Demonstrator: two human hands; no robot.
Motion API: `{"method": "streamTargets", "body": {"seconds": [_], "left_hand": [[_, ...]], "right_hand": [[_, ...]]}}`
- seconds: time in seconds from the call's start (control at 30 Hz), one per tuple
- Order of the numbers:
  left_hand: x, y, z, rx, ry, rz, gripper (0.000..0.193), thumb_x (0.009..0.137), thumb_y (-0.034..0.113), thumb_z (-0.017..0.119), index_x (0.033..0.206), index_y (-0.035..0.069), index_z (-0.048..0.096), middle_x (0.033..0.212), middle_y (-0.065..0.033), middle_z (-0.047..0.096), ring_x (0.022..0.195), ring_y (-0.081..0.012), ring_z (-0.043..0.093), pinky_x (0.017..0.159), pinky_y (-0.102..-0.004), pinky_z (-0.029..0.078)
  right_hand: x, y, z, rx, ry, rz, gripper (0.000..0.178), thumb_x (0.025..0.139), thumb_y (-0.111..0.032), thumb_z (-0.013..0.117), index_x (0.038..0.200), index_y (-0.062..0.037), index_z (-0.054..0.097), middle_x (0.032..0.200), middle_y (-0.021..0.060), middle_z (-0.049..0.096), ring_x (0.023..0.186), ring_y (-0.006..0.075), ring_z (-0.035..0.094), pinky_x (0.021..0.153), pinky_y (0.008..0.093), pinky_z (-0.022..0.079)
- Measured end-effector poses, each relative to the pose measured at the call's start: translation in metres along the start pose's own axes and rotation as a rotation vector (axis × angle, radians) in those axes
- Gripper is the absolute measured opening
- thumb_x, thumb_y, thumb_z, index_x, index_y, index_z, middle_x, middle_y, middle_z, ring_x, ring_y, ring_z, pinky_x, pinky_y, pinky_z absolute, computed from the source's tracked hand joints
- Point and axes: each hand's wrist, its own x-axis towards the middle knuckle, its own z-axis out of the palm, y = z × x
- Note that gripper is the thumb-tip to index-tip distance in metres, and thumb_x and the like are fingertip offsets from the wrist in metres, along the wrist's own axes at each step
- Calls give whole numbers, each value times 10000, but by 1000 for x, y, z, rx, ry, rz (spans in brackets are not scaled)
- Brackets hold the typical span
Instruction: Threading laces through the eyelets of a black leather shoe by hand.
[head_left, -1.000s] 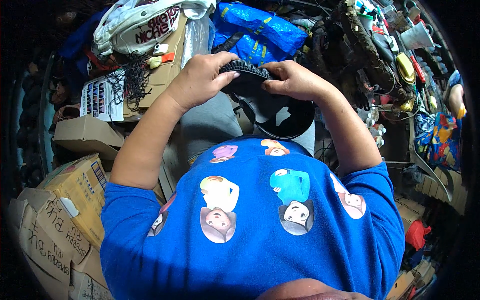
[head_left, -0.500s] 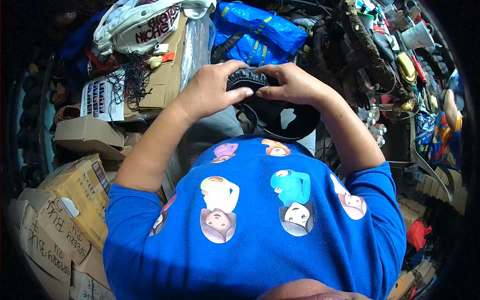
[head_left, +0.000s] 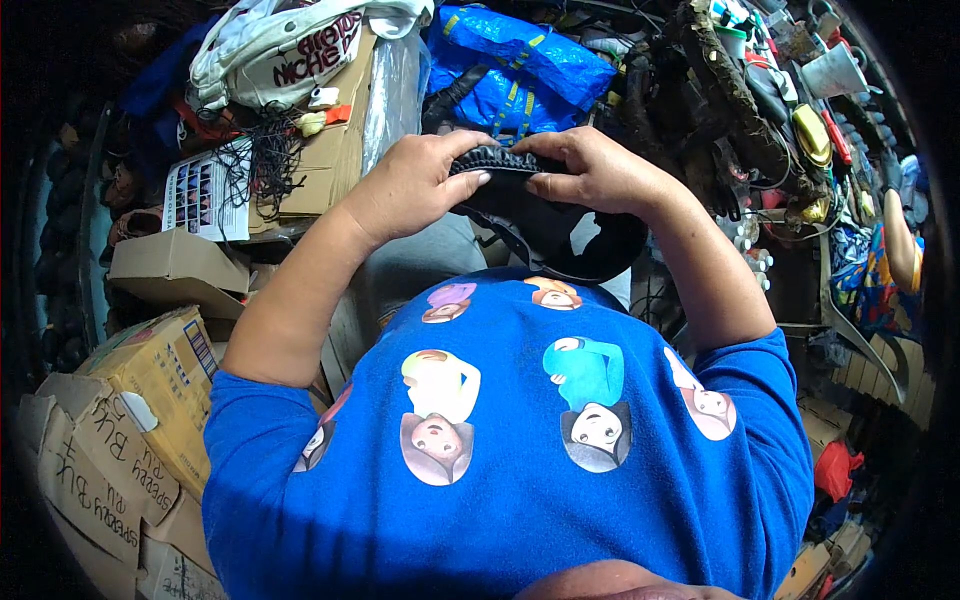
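Observation:
Both of my hands grip a black ring-shaped cover (head_left: 560, 235) with a gathered, wrinkled rim, held up in front of my chest. My left hand (head_left: 415, 185) pinches the bunched top edge from the left, fingers curled over it. My right hand (head_left: 590, 170) clamps the same edge from the right, thumb underneath. The lower loop of the cover hangs down over my lap, just above my blue printed shirt (head_left: 520, 450).
Cardboard boxes (head_left: 150, 390) stack at my left. A blue bag (head_left: 525, 65) and a white printed bag (head_left: 290, 45) lie ahead on a carton. Dark straps, cables and tools (head_left: 740, 130) crowd the right side.
My hands have drawn closer together on the cover's top edge, bunching it tighter. The hanging loop has shifted slightly to the right.

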Motion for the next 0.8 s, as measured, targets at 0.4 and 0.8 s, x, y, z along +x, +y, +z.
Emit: {"method": "streamTargets", "body": {"seconds": [0.4,0.8], "left_hand": [[-4,-3,16,-281,-90,-68,324,831,45,610,1147,-14,567,937,-41,617,813,-79,554,715,-235,475],[-3,1,18,-197,-76,-35,268,822,127,648,1036,-14,569,835,-86,588,771,-113,537,695,-272,448]], "right_hand": [[-5,9,-3,98,-200,105,455,819,-153,676,1209,14,514,906,35,627,813,73,533,735,247,459],[-3,0,0,-21,-76,27,313,826,-235,684,996,15,605,774,6,599,722,68,494,670,252,431]]}}
